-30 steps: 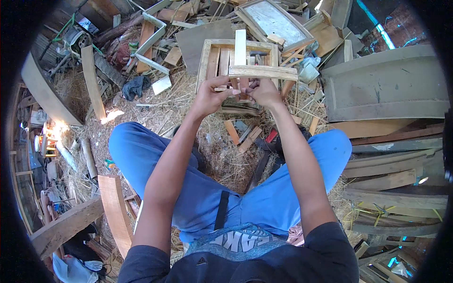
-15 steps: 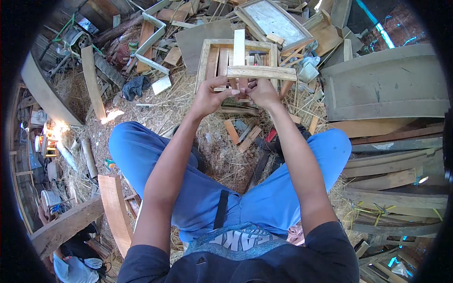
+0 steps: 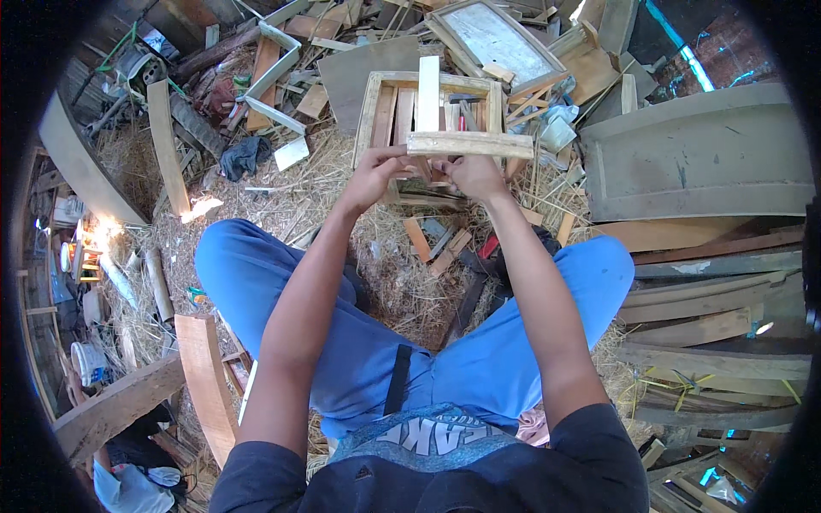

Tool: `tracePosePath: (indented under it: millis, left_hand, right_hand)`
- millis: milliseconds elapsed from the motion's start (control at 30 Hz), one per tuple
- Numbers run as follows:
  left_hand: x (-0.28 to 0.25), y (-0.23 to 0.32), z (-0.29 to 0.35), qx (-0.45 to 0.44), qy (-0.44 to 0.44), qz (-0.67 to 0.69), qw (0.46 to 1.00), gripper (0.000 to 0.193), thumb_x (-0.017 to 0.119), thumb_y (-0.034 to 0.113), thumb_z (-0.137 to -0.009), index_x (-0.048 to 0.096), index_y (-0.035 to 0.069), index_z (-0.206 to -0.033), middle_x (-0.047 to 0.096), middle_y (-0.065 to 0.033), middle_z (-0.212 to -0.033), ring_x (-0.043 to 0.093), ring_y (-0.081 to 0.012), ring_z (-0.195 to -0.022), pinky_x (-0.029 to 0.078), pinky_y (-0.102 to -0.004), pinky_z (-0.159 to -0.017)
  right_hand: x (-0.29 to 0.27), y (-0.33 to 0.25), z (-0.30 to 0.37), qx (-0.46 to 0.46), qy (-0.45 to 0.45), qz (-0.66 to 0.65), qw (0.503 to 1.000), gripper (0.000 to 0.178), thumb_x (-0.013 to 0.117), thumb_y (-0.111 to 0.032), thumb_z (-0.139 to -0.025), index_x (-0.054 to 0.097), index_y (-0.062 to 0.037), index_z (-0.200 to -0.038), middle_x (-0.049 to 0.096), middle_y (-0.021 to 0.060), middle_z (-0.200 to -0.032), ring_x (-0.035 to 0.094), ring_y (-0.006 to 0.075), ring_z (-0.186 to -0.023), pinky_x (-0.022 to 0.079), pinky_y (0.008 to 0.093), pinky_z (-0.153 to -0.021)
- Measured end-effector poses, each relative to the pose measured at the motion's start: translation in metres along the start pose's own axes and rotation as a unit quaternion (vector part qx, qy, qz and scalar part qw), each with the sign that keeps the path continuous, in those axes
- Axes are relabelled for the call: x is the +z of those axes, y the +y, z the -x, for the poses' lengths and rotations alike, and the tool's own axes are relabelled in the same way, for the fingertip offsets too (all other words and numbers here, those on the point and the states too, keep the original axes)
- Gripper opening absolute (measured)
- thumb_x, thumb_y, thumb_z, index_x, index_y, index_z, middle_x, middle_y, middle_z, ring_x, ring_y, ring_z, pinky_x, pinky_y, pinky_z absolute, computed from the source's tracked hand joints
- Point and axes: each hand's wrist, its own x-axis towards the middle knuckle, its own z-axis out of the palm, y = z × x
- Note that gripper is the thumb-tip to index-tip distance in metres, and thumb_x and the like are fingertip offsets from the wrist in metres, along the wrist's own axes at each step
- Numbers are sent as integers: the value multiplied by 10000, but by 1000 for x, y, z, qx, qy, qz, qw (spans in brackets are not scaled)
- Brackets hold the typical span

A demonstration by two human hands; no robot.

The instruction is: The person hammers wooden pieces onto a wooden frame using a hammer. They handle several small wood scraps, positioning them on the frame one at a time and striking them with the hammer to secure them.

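I sit with my knees apart in blue trousers above a straw-covered floor. Both hands are raised in front of me at a pale wooden strip (image 3: 470,144) held level. My right hand (image 3: 475,174) grips the strip from below near its left half. My left hand (image 3: 375,175) pinches the strip's left end with fingertips. Just beyond the hands lies a rectangular wooden frame (image 3: 369,111) with several slats standing inside it.
Wood offcuts (image 3: 428,244) lie in the straw between my knees. A grey panel (image 3: 697,158) and stacked planks (image 3: 710,308) fill the right. A framed glass pane (image 3: 496,38) lies at the top, loose boards (image 3: 167,141) at the left, a curved plank (image 3: 205,376) by my left leg.
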Motion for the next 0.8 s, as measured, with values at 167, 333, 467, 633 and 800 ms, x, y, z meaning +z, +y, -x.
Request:
tracePosePath:
  millis: [167,333,467,633,800]
  left_hand:
    - [9,-6,-9,-50,56,-78,994,352,556,132,-993,635,-62,-1276,727,-97,-1081,676,-114,-927,545,-268,-748]
    - [22,0,-23,-115,84,-107,984,300,588,122,-986,664,-69,-1205,731,-118,-900,651,-121,-588,461,-271,-461]
    - [26,-2,-34,-145,66,-82,984,242,625,132,-977,701,-65,-1094,722,-106,-804,624,-132,-518,440,-279,-433]
    - [36,-4,-47,-131,49,-48,989,242,693,210,-964,735,-28,-960,717,-81,-756,636,-126,-553,434,-281,-439]
    - [38,-8,-49,-148,56,-41,986,226,711,222,-955,735,-3,-949,705,-54,-741,621,-116,-558,424,-267,-442]
  right_hand:
    - [-2,-11,3,5,17,22,1000,401,795,-100,-797,654,15,-1153,701,187,-1089,691,259,-960,553,379,-829]
    - [-8,-15,-2,132,-24,-12,991,426,797,-92,-810,621,13,-1183,681,132,-981,672,227,-871,548,367,-776]
    - [-6,-19,-1,127,-39,-12,991,401,782,-93,-855,565,33,-1169,659,115,-965,655,177,-772,534,330,-641]
    - [-7,-20,-1,95,-34,2,995,371,762,-51,-877,530,45,-1149,648,105,-935,648,134,-710,535,292,-548]
    - [-9,-25,2,153,-35,-69,985,447,770,-49,-843,545,35,-1219,645,113,-939,673,172,-768,585,304,-526]
